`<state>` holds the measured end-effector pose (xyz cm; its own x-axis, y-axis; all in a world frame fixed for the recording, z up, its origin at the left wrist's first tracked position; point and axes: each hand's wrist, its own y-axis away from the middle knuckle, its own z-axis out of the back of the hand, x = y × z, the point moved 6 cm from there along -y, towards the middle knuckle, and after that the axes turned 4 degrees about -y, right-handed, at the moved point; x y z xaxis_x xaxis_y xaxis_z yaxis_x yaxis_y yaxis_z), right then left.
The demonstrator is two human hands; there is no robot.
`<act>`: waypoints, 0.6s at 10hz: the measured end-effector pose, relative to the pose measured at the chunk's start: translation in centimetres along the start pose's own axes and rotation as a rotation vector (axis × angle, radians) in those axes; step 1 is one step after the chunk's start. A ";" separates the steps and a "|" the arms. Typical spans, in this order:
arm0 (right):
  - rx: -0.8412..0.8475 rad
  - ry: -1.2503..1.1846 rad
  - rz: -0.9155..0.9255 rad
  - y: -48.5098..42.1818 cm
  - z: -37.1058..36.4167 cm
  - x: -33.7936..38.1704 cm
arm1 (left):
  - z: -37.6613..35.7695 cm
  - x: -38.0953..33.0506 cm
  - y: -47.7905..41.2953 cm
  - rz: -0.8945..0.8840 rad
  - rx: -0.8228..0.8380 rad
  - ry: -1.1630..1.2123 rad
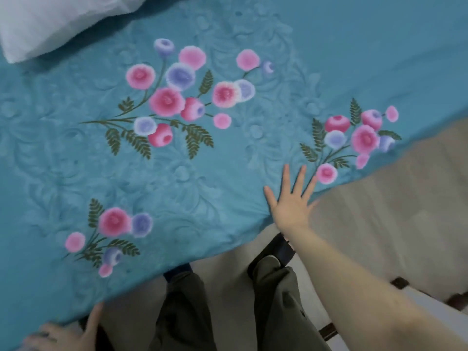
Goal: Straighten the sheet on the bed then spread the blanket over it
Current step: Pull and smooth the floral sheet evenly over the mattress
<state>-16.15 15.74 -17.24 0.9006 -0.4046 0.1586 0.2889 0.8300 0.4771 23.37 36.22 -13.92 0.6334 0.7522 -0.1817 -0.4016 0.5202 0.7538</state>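
blanket [228, 178], teal and embossed, with bunches of pink and violet flowers [167, 100], covers nearly all of the bed in view. its near edge runs from 7 o'clock up to 3 o'clock. by its plush look i judge this to be the blanket, not the sheet. the sheet is hidden beneath it, so whether it was straightened cannot be checked. the spreading looks nearly done: the cloth lies flat with no large folds, and what seems left is smoothing and squaring the near edge.

the right hand [291, 206], at about 4 o'clock from the centre, lies flat on the blanket just inside that edge, fingers straight and fanned apart, gripping nothing. the left hand [63, 334], down at 7 o'clock, is at the blanket's edge with the thumb stretched along it. blur hides its fingers, so i cannot tell whether it pinches the cloth or only rests against it.

a white pillow [50, 24] lies at 11 o'clock, on or against the blanket. no box, basket or other container shows, so there are no contents to tell. below the edge are the person's dark trousers [182, 312] and pale floor [379, 211].
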 end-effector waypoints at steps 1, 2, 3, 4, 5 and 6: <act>0.204 -0.438 -0.286 2.9 -3.8 -4.1 | -1.3 -9.2 1.6 -0.276 -0.065 -0.603; 0.539 -0.432 -0.455 6.5 -6.9 -7.5 | -4.8 -17.4 3.1 -0.622 -0.243 -0.525; 0.453 -0.765 -0.509 6.1 -6.0 -10.8 | -8.5 -26.7 2.6 -0.784 -0.151 -0.478; 0.406 -1.273 -0.645 2.7 -5.2 -12.4 | -13.2 -33.0 1.1 -0.757 -0.079 -0.556; 0.457 -1.496 -0.780 -1.0 -4.5 -11.5 | -15.9 -35.8 0.4 -0.703 -0.092 -0.607; 0.559 -1.582 -0.823 -3.4 -4.5 -9.3 | -16.3 -38.7 0.7 -0.751 -0.191 -0.545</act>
<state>-24.01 18.41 -24.24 -0.5840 -0.7945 0.1665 0.0172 0.1930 0.9811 -12.20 14.12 -16.68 0.9725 -0.0737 -0.2212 0.1658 0.8854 0.4343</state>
